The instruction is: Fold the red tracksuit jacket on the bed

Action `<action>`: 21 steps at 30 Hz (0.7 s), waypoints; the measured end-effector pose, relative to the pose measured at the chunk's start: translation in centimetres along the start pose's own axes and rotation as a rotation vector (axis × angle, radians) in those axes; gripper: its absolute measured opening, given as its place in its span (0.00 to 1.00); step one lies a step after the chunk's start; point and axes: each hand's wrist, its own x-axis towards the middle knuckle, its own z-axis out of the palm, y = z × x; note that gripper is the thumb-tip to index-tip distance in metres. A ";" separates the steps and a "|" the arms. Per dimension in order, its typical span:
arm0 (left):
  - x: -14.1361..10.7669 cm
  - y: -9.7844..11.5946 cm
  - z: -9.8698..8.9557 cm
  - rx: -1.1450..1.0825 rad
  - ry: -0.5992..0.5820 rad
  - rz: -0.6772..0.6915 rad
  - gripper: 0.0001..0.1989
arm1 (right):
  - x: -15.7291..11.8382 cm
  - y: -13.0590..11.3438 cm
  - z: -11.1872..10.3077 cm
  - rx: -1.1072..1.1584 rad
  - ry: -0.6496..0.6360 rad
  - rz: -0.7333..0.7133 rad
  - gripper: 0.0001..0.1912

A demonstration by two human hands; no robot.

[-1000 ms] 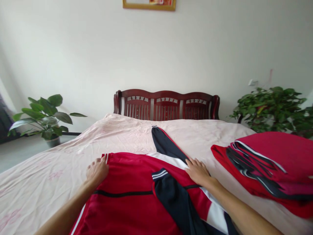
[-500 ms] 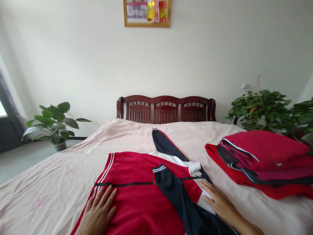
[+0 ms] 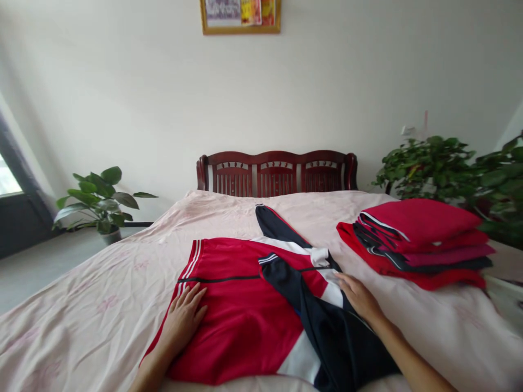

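Note:
A zip-up track jacket (image 3: 241,321) in red, white and navy lies spread on the bed, its striped hem to the left and its white collar to the right. One navy sleeve (image 3: 281,280) is folded across the front; the other sleeve (image 3: 272,224) stretches out toward the headboard. My left hand (image 3: 186,316) rests flat on the jacket near the hem, below the black zip, fingers extended. At the shoulder by the collar, my right hand (image 3: 359,296) touches the fabric with its fingers stretched out. Neither hand lifts any cloth.
To the right sits a stack of folded red and navy clothes (image 3: 425,223). A pale pink sheet (image 3: 102,316) covers the bed, with a dark wooden headboard (image 3: 278,171) behind. Potted plants stand at the left (image 3: 104,204) and the right (image 3: 433,169).
The view has shifted, so more of the jacket's near edge shows. Both hands stay on the jacket at about the same spots, and the sleeves keep their layout.

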 end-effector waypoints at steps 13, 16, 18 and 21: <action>-1.5 -0.6 -1.9 -0.086 0.134 -0.295 0.25 | 0.1 -0.1 0.1 -0.139 0.024 -0.012 0.25; -2.0 -0.9 -2.7 0.002 0.094 -0.319 0.26 | 0.3 0.3 0.2 -0.124 0.034 -0.028 0.25; -2.4 -1.4 -3.1 0.028 0.060 -0.342 0.27 | 0.3 0.4 0.2 -0.113 0.037 -0.023 0.25; -2.7 -2.4 -3.6 0.006 0.013 -0.412 0.29 | 0.2 0.2 0.2 -0.091 0.029 -0.011 0.25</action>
